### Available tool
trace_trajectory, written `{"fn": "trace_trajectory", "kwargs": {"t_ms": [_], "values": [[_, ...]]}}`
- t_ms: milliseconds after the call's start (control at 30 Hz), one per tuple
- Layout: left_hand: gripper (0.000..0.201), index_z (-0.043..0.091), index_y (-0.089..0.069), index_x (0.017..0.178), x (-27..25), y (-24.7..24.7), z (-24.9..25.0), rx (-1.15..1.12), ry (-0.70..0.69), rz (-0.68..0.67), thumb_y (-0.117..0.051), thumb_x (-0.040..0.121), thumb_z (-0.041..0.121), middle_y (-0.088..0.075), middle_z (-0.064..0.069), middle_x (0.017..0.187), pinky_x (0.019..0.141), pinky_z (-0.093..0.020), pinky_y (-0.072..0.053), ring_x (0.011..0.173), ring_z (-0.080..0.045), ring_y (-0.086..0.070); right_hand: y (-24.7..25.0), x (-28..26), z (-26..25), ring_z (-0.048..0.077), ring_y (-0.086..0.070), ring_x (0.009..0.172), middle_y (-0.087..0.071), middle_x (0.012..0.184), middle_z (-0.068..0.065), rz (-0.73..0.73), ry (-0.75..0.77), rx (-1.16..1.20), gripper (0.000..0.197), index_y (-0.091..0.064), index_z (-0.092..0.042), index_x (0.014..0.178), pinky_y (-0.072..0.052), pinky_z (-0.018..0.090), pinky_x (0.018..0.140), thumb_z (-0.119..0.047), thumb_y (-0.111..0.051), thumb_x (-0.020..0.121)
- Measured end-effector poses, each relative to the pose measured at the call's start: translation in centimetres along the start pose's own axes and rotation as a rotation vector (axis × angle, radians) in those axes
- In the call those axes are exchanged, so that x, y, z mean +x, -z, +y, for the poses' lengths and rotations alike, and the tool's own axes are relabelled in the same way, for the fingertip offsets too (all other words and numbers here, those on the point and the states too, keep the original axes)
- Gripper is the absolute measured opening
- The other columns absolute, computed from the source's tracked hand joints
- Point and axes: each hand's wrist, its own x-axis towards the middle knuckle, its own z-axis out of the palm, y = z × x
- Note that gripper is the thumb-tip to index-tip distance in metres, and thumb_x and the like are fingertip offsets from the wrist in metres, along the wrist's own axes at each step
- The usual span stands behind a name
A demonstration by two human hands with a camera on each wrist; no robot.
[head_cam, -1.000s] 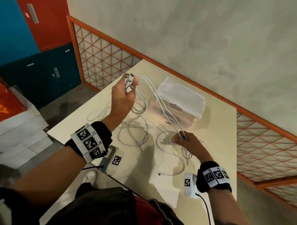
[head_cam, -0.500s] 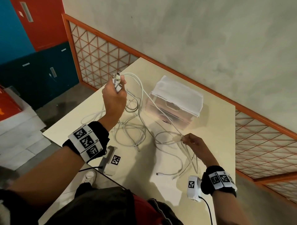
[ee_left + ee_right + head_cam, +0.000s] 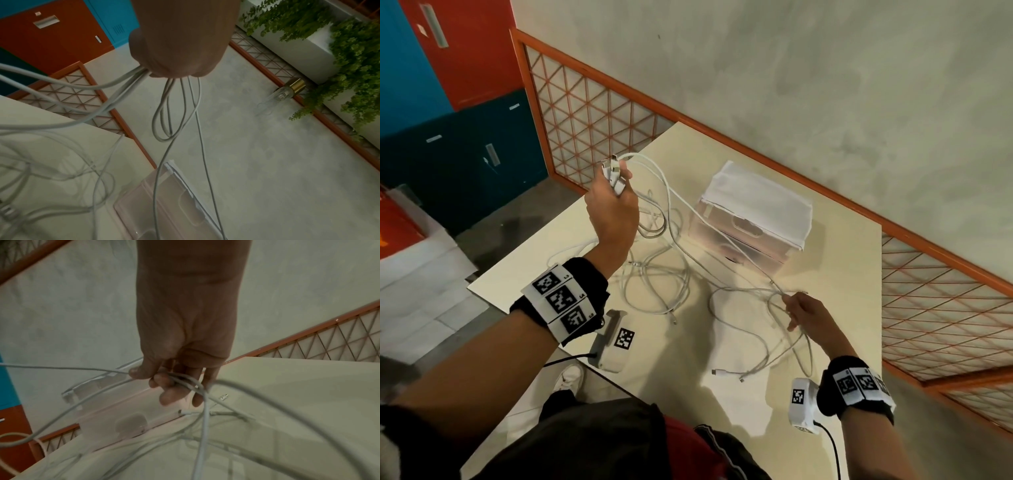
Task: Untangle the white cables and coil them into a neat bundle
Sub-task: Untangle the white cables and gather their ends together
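Over the last second the left hand point(image 3: 613, 212) has risen and drawn back from the surface point(image 3: 835, 308), lifting the gathered plug ends point(image 3: 614, 173) higher, while the right hand point(image 3: 803, 313) has come up off the surface and slid toward the person along the strands it pinches. The stretch of white cables point(image 3: 671, 219) between the hands, taut a second ago, now sags in a loose arc, so the strands seem to be separating rather than locking; the untangling looks under way, the coiling not begun. The left hand is clenched round the plug ends, cords spilling from under the fist point(image 3: 176, 48); the right hand's fingers point(image 3: 170, 392) curl round two or three strands. The rest of the cables lies in slack loops on the surface between the wrists. By count: four or so plugs in the left fist, two loose connector tips point(image 3: 729, 375) near the right wrist, one lidded clear plastic box point(image 3: 753, 219), two hands. The number of separate cables cannot be told.
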Motion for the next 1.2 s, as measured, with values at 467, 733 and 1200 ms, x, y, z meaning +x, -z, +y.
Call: {"fn": "trace_trajectory", "kwargs": {"t_ms": [467, 733, 1200], "values": [[0.034, 0.000, -0.052, 0.119, -2.5, -0.6, -0.3, 0.167, 0.059, -0.136, -0.055, 0.093, 0.022, -0.067, -0.022, 0.103, 0.076, -0.033, -0.045, 0.096, -0.036, -0.062, 0.4, -1.0, -5.1, 0.006, -0.037, 0.045, -0.044, 0.051, -0.005, -0.078, 0.193, -0.142, 0.022, -0.065, -0.024, 0.081, -0.032, 0.018, 0.051, -0.028, -0.049, 0.096], [0.031, 0.018, -0.062, 0.116, -5.4, -1.1, 0.1, 0.024, -0.047, -1.043, -0.065, 0.087, 0.028, -0.066, 0.018, 0.080, 0.072, -0.014, -0.044, 0.073, 0.013, -0.059, -0.2, -4.5, -14.7, -0.012, -0.051, 0.055, -0.054, 0.051, -0.032, -0.199, 0.420, -0.061, 0.028, -0.072, -0.008, 0.095, -0.035, 0.005, 0.054, -0.024, -0.049, 0.097], [0.046, 0.008, -0.065, 0.090, -1.0, 0.5, -1.2, 0.428, -0.195, -0.542, -0.044, 0.089, 0.049, -0.068, -0.016, 0.090, 0.077, -0.043, -0.049, 0.092, -0.039, -0.060, -1.9, -0.5, -8.9, 0.016, -0.052, 0.103, -0.056, 0.106, 0.003, -0.015, 0.323, -0.137, 0.019, -0.063, -0.012, 0.110, -0.037, 0.031, 0.098, -0.011, -0.051, 0.095]]}}
